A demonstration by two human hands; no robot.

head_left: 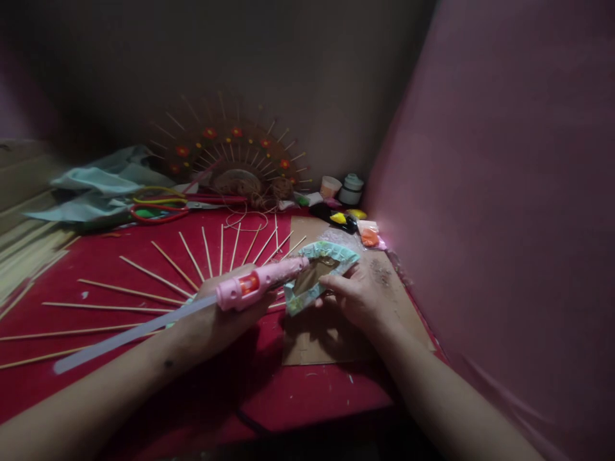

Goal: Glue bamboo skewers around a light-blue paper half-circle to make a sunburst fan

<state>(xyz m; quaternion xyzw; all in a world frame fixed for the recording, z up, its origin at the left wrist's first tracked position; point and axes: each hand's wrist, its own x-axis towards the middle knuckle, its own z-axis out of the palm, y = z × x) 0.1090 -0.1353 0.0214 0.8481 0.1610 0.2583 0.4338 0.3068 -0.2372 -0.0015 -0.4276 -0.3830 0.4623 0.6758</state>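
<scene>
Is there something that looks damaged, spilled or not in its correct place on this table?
Nothing looks damaged. Small white flecks lie scattered on the red table, and the supplies at the back sit in a loose jumble.

Dim, soft-focus frame with dark, stretched edges.

Beyond my fingers I see red-handled scissors (161,208), a skewer sunburst decoration (230,157) against the wall, and small jars (342,187) further right.

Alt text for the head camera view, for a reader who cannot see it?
The left hand holds a pink glue gun against a green paper frame gripped by the right hand, over cardboard on a red table with fanned wooden sticks.
</scene>
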